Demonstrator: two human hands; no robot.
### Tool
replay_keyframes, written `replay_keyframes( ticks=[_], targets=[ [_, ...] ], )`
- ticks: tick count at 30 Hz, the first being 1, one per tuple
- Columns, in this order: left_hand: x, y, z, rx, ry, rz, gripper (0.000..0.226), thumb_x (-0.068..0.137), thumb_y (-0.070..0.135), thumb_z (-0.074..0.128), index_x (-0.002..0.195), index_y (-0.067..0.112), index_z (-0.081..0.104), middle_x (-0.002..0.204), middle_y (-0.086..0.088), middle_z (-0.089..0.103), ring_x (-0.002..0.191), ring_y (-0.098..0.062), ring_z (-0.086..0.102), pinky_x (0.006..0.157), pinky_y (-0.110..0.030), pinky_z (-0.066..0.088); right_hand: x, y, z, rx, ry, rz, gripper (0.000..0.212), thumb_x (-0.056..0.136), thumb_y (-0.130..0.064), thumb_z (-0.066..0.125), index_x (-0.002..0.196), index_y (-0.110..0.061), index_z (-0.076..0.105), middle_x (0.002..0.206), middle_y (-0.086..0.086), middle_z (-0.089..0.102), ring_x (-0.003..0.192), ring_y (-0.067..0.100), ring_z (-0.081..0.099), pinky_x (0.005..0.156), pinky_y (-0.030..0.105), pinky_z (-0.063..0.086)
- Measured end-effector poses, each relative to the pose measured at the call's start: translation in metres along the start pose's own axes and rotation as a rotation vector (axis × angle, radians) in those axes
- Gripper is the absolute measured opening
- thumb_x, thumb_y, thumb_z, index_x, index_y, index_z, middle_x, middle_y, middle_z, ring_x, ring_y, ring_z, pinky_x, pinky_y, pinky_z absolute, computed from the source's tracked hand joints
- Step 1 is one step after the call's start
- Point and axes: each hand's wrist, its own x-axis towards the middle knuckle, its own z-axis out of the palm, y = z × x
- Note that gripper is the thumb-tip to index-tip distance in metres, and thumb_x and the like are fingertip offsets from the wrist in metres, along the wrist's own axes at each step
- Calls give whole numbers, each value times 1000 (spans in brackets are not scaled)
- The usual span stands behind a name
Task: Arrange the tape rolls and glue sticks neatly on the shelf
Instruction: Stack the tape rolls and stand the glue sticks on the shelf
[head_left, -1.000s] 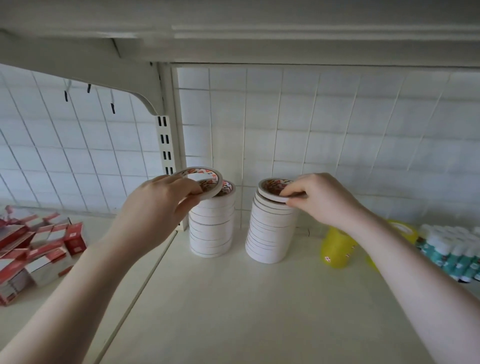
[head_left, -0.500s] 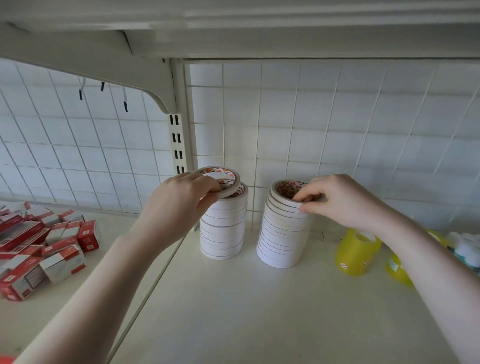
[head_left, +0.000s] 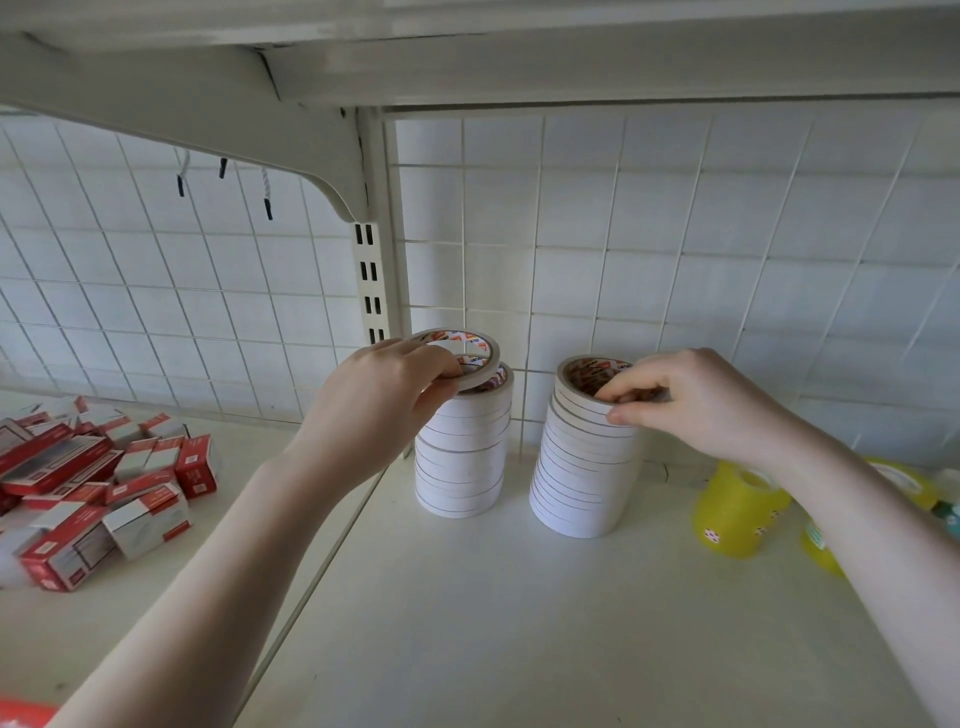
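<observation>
As left hand (head_left: 387, 400) pinches thin tape ring (head_left: 462, 358), matte white stack (head_left: 462, 457).

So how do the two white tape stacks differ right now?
The left stack stands straight; the right stack leans. The left hand holds a loose roll just above the left stack, while the right hand pinches the right stack's top roll, seated in place. Both are thin white rolls on the same shelf.
</observation>
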Motion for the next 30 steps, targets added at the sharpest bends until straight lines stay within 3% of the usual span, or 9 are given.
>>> replay_keyframes(
  ticks=[5,11,15,22,30],
  targets=[
    [1,-1,4,-12,-21,-11,18,82,24,54,84,13,68,74,-2,66,66,-27,59,54,-29,44,-1,0,1,15,-13,5,21,77,-15,74,92,-28,74,91,-10,71,90,7,64,89,33,48],
    [5,-1,6,-13,-8,6,17,81,23,56,85,13,69,74,-1,67,64,-27,60,56,-25,36,-1,-4,0,-44,-30,39,27,73,-13,76,95,-27,74,91,-14,71,92,8,63,89,33,47],
    [5,-3,6,-26,-15,4,18,81,23,55,86,13,69,76,0,68,66,-27,60,57,-26,38,0,-7,-1,-47,-27,50,27,74,-13,76,97,-26,74,92,-12,71,93,8,62,87,26,45],
    [5,-6,7,-38,-16,-9,19,82,24,53,86,13,69,77,0,67,67,-27,60,56,-29,42,2,-12,1,-55,-45,39,26,75,-13,75,98,-26,74,93,-13,71,94,8,62,87,27,46],
    [7,-3,8,-19,-27,0,18,81,23,55,85,13,70,76,-1,68,65,-27,61,56,-25,36,1,-5,6,-4,-3,21,25,76,-17,74,97,-30,73,90,-21,68,91,-3,61,86,20,45]
  ],
)
